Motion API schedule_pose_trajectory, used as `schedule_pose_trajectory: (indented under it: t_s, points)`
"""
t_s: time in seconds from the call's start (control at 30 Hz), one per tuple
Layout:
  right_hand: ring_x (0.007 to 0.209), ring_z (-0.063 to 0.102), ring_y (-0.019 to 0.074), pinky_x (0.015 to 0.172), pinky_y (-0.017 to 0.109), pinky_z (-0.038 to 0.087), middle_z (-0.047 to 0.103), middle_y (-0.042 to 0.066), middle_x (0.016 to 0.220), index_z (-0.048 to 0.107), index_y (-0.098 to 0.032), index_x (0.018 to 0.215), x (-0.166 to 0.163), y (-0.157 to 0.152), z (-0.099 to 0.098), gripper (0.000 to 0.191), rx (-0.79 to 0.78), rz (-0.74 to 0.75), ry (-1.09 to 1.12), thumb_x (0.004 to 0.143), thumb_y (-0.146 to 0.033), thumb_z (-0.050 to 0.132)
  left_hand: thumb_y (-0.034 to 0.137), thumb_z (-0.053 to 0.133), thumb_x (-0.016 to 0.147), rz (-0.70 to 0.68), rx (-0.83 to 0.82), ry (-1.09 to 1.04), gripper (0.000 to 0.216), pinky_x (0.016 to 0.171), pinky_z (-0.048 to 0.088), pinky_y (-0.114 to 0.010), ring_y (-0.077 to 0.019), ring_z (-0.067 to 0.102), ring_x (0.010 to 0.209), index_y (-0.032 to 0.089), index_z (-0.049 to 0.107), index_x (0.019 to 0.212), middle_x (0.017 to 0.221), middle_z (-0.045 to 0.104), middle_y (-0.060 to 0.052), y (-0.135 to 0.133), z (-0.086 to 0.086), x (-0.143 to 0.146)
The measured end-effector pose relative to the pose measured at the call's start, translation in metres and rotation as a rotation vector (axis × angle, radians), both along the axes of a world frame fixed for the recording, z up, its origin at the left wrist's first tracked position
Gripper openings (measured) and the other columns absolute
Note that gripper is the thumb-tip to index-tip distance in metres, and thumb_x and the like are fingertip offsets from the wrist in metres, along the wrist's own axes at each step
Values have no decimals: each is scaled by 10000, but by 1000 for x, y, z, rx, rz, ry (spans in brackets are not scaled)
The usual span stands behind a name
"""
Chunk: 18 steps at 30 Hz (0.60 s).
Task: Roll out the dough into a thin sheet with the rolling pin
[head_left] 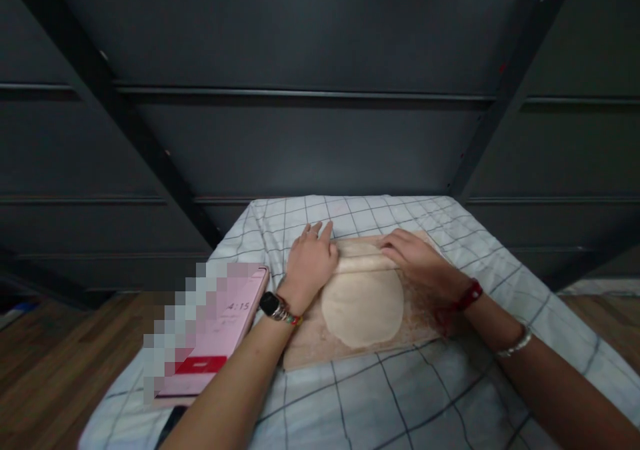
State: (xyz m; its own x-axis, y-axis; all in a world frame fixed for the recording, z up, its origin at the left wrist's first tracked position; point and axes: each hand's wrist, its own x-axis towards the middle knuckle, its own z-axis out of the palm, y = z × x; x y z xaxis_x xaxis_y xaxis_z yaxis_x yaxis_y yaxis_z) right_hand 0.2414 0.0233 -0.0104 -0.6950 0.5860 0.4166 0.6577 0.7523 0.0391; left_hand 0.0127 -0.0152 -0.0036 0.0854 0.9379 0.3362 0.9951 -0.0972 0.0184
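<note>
One rolling pin lies with its long axis left to right across the far part of the single round dough sheet, on one wooden board. Both forearms reach forward and inward: the left hand rests palm-down at the pin's left end, fingers loosely extended, while the right hand bends its fingers over the right end, how firmly I cannot tell.
</note>
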Motion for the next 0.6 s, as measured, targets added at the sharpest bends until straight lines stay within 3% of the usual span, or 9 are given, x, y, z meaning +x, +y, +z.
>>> schedule_pose_trajectory:
  t_s: [0.07, 0.23, 0.3, 0.37, 0.43, 0.5, 0.6]
  points:
    - [945, 585, 227, 854, 383, 492, 663, 107, 954, 648, -142, 968, 13, -1, 0, 261, 35, 72, -82, 948, -181, 390, 212, 305, 904, -50, -64, 17, 540, 1073, 352, -401, -254, 405, 1331, 97, 394, 1424, 1411, 478, -149, -5, -1, -1]
    - [1261, 463, 223, 1058, 413, 397, 553, 115, 1329, 527, -122, 1283, 24, -7, -6, 421, 32, 174, -198, 924, -82, 311, 257, 293, 906, -79, -220, -8, 578, 1095, 319, -447, -267, 347, 1371, 147, 319, 1473, 1445, 445, -125, -8, -4, -5]
    - [1329, 397, 272, 1058, 527, 371, 502, 108, 1395, 504, -166, 1322, 19, -4, -8, 428, -10, 41, -182, 946, -145, 301, 270, 309, 896, -47, -221, -32, 587, 1078, 344, -445, -278, 364, 1361, 159, 330, 1472, 1435, 458, -121, -3, -3, -4]
    - [1359, 340, 346, 1008, 648, 352, 452, 141, 1435, 486, -164, 1348, 13, 1, -10, 436, -63, -183, -117, 970, -232, 280, 269, 316, 889, 23, -125, -64, 597, 1050, 379, -428, -283, 402, 1334, 130, 331, 1470, 1421, 468, -143, 3, -1, -2]
    - [1370, 315, 366, 990, 675, 352, 421, 162, 1454, 464, -148, 1372, 11, 7, -11, 461, -117, -302, -61, 980, -274, 256, 262, 318, 885, 90, -12, -80, 603, 1044, 385, -414, -287, 403, 1330, 95, 335, 1464, 1430, 448, -162, 6, 1, -1]
    - [1372, 333, 314, 1042, 605, 357, 428, 129, 1457, 461, -162, 1379, 14, 10, -12, 460, -158, -167, -92, 968, -230, 268, 264, 316, 885, 68, -32, -62, 596, 1063, 364, -420, -288, 382, 1345, 107, 354, 1458, 1438, 444, -148, 3, 2, -1]
    - [1362, 365, 211, 1128, 432, 331, 458, 85, 1444, 477, -167, 1372, 22, 7, -13, 485, -137, 150, -183, 931, -123, 282, 301, 304, 894, -50, -238, -33, 589, 1073, 349, -453, -292, 370, 1355, 185, 349, 1470, 1429, 473, -95, -5, 1, -3]
